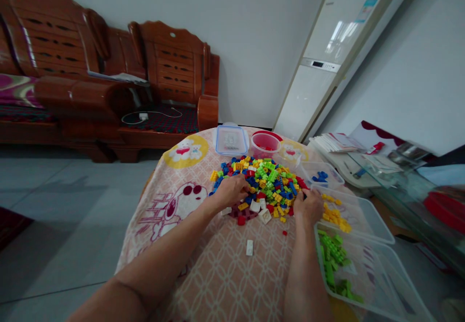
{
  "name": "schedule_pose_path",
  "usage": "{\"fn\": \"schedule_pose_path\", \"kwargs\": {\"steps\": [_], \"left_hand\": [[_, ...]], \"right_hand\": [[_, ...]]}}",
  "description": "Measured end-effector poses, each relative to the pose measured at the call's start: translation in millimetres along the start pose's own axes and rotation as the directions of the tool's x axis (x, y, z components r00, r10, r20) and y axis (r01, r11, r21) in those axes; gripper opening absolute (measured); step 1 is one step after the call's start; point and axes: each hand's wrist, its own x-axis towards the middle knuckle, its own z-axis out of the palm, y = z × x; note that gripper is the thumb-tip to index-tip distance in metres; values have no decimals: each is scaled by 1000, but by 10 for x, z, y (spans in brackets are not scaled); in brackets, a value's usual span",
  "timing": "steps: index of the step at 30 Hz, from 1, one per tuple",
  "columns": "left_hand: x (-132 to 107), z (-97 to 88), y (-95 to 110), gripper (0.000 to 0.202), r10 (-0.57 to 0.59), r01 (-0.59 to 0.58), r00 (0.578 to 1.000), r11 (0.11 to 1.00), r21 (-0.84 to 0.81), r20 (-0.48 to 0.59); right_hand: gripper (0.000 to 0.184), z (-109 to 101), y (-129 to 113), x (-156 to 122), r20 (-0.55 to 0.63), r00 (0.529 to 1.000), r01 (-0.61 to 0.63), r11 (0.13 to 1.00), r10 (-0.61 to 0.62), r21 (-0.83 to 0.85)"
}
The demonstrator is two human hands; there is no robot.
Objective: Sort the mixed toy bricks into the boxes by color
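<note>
A mixed heap of toy building bricks (pixel 271 176) in blue, yellow, green, red and white lies on the cloth-covered round table. At the heap's left side is my left hand (pixel 232 190), its fingers curled down among the bricks; what they pinch is hidden. My right hand (pixel 308 207) is at the right edge of the heap, thumb and fingers bent together around something small and dark that I cannot make out. In front of the heap lie a white brick (pixel 249 248), a chunky white brick (pixel 265 216) and a red brick (pixel 241 221).
To the right stand clear tubs: one with green bricks (pixel 332 259), one with yellow bricks (pixel 336 218), another with blue bricks (pixel 320 176). Behind the heap are a lidded box (pixel 231 140) and a round tub (pixel 266 144) holding red pieces. A glass side table (pixel 399 186) adjoins.
</note>
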Motion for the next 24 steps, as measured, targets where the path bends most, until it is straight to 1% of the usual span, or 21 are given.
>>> {"fn": "schedule_pose_path", "kwargs": {"steps": [2,5,8,11,16,19,21,24], "left_hand": [[1,-28,-99,16,-13,13,1000,1000,-4,-8],[2,-82,-235,19,5,-5,1000,999,-39,-20],[-2,-131,-301,23,-2,2,1000,999,-35,-25],[-12,-159,-292,23,-1,1,999,1000,-20,-33],[-26,-109,-178,24,133,-133,991,991,-8,4],[-25,-50,-116,19,201,-201,979,979,17,41],[-22,-27,-99,16,213,-216,975,975,48,57],[-22,-35,-120,13,181,-186,981,979,83,69]], "right_hand": [[29,-2,-1,1,8,1000,-11,1000,11,-5],[29,4,3,5,15,1000,-19,1000,19,-5],[29,16,13,7,3,1000,-9,1000,9,18],[29,24,20,6,-12,1000,-8,999,9,36],[30,24,20,10,4,1000,-2,1000,2,18],[30,24,19,8,-1,1000,0,1000,0,11],[30,28,22,4,-12,1000,6,1000,-6,14],[30,40,30,-1,-36,999,15,1000,-14,23]]}}
